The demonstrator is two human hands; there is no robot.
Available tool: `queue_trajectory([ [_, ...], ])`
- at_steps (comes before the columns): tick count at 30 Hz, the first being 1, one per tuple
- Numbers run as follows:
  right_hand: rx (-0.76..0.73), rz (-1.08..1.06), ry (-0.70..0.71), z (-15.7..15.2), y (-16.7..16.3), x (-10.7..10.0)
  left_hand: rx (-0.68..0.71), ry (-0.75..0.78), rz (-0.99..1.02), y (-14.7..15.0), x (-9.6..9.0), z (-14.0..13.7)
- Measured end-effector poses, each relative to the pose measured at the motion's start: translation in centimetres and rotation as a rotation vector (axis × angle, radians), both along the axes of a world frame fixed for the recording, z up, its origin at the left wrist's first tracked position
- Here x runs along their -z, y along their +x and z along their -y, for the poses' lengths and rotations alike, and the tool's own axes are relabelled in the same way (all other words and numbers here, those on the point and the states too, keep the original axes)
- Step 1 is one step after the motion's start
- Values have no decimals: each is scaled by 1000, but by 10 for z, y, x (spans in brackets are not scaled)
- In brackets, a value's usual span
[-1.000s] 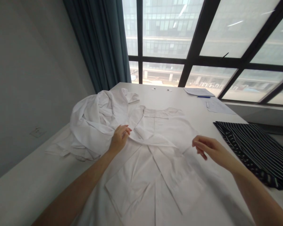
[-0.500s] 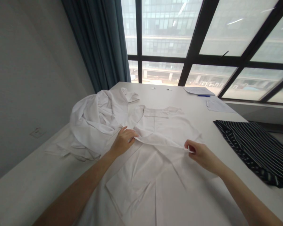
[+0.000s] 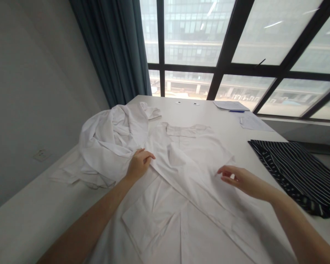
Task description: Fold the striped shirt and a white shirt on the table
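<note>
A white shirt (image 3: 194, 216) lies spread on the white table, its collar end pointing away from me. One sleeve (image 3: 192, 190) crosses the body diagonally, from near my left hand down to the lower right. My left hand (image 3: 139, 164) rests at the shirt's left side, fingers loosely bent and apart, with the fingertips by the sleeve's folded edge. Over the right side of the shirt hovers my right hand (image 3: 238, 179), fingers parted and nothing between them. Left of the shirt is a crumpled heap of white cloth (image 3: 112, 135), close to my left hand.
Black striped cloth (image 3: 299, 168) lies along the table's right side. Papers (image 3: 255, 122) and a blue pen (image 3: 237, 111) are at the far right, and two small white pieces (image 3: 195, 104) near the far edge. A wall and curtain (image 3: 121, 55) border the left, windows the back.
My right hand has let go of the sleeve's edge and opened. The lifted fold has dropped flat, stretching diagonally to the lower right. My left hand has shifted slightly left and its fingers have loosened.
</note>
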State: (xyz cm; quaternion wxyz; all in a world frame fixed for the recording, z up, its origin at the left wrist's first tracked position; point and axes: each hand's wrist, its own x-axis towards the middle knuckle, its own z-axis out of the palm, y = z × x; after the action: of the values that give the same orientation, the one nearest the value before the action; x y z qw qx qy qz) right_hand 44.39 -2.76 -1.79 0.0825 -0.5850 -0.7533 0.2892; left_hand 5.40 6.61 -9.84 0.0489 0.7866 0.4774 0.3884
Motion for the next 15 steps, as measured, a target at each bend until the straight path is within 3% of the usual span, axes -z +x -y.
queue_trajectory([
  [3, 103, -43, 91, -16, 0, 27, -11, 20, -41, 1, 1, -2],
  [7, 69, -86, -62, -18, -9, 43, -51, 31, -105, -1, 2, -3],
  [11, -25, 1, -135, -12, -6, 30, -110, 14, -169, -7, 7, -8],
  [15, -52, -49, -330, -6, 11, 7, -151, -30, -231, -18, 10, -15],
])
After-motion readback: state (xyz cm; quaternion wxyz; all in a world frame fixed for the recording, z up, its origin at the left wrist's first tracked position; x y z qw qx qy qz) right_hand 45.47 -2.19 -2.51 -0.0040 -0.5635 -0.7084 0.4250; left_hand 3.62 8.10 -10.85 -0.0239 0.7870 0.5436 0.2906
